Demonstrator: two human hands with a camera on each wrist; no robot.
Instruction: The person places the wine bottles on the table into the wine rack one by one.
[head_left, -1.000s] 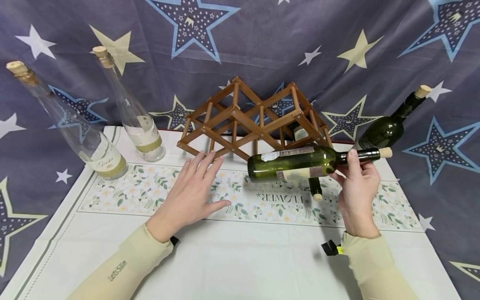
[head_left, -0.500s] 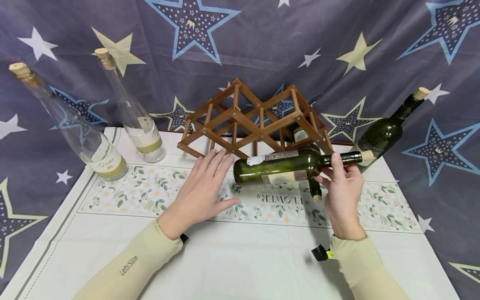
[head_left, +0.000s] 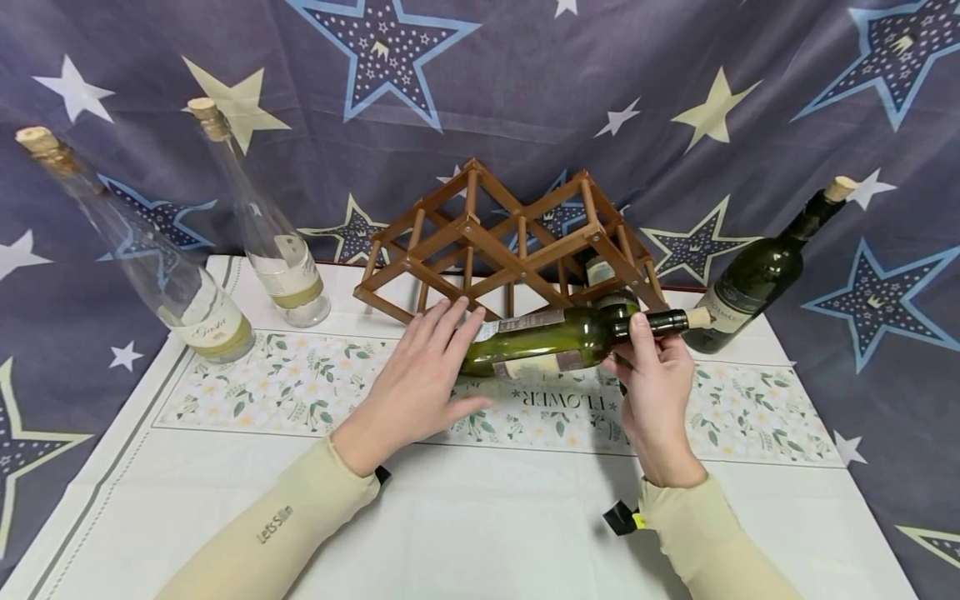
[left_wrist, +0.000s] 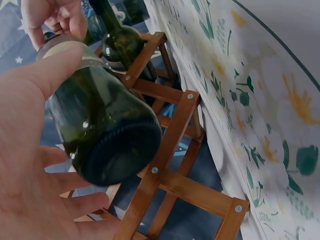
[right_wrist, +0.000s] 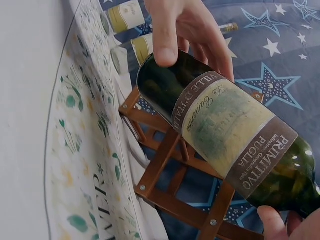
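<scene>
My right hand (head_left: 660,396) holds a green wine bottle (head_left: 551,340) by its dark neck, thumb on the near side. The corked bottle lies sideways in the air, in front of a brown wooden wine rack (head_left: 522,271). My left hand (head_left: 416,375) is at the bottle's base, fingers extended and spread. In the right wrist view, the left thumb overlaps the base end of the bottle (right_wrist: 225,130), whose label reads Primitivo Puglia. From the left wrist, the round bottle base (left_wrist: 122,152) appears between thumb and fingers. Another green bottle (head_left: 600,271) lies in the rack's right part, partly hidden.
Two clear corked bottles, one nearer (head_left: 217,325) and one farther (head_left: 288,279), stand at the left. A dark green corked bottle (head_left: 750,283) stands right of the rack. A floral runner (head_left: 277,387) crosses the white tablecloth (head_left: 495,517); a star-patterned curtain (head_left: 555,75) hangs behind.
The held bottle has moved left with my right hand. My left hand has shifted slightly right, so the bottle's base now reaches its fingers. The rack and standing bottles have not moved.
</scene>
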